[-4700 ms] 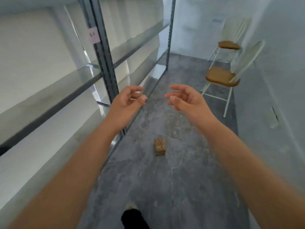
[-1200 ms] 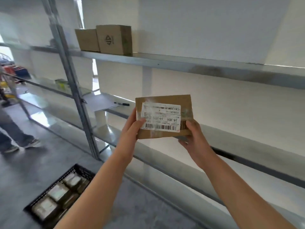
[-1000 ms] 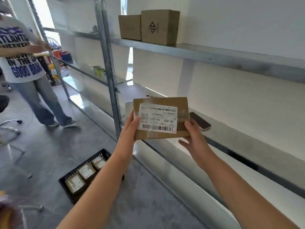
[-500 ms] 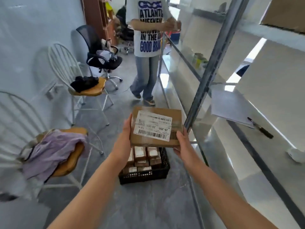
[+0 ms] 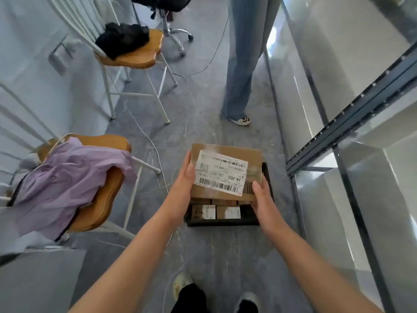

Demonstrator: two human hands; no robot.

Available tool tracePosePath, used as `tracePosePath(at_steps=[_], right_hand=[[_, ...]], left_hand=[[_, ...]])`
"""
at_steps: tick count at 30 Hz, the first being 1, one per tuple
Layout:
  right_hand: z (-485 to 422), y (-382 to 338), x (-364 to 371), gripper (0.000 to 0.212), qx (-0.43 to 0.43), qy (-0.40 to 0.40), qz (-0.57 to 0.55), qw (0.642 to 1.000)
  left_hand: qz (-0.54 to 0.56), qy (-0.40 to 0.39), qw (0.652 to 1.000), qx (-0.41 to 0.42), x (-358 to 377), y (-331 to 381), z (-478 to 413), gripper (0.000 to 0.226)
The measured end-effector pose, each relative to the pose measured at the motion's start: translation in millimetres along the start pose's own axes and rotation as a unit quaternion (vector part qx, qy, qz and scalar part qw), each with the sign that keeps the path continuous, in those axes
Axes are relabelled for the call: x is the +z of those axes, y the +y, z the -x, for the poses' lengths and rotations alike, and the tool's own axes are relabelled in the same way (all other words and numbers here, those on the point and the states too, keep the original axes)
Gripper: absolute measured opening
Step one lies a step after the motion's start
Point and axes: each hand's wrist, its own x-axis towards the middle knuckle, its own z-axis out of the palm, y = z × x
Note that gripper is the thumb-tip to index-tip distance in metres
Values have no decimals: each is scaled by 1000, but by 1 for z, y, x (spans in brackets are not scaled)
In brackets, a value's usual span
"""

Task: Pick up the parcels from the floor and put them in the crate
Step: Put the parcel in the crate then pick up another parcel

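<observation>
Flat brown cardboard parcel (image 5: 225,175) over black plastic crate (image 5: 223,222): left hand (image 5: 184,181) flat against one edge, right hand (image 5: 262,197) pinching the opposite. Probably light, stiff; grip by edges.

Both arms reach forward, left hand (image 5: 184,181) flat against the left edge of the parcel (image 5: 253,158), right hand (image 5: 262,199) pinching its right corner, fingers seemingly beneath.
</observation>
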Motion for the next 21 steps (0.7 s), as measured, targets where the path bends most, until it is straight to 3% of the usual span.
tracePosePath(at_steps=[8, 11, 16, 21], right_hand=[[-155, 198, -19, 47, 68, -24, 120, 990], [-206, 275, -28, 42, 107, -61, 147, 981], [-277, 369, -15, 64, 135, -146, 153, 968], [-296, 400, -11, 86, 153, -217, 215, 940]], left_hand=[[-64, 32, 996, -61, -5, -228, -129, 92], [-121, 0, 990, -72, -12, -309, -160, 67], [-222, -36, 973, -55, -49, -404, -197, 66], [-336, -12, 939, -67, -54, -434, -212, 63]])
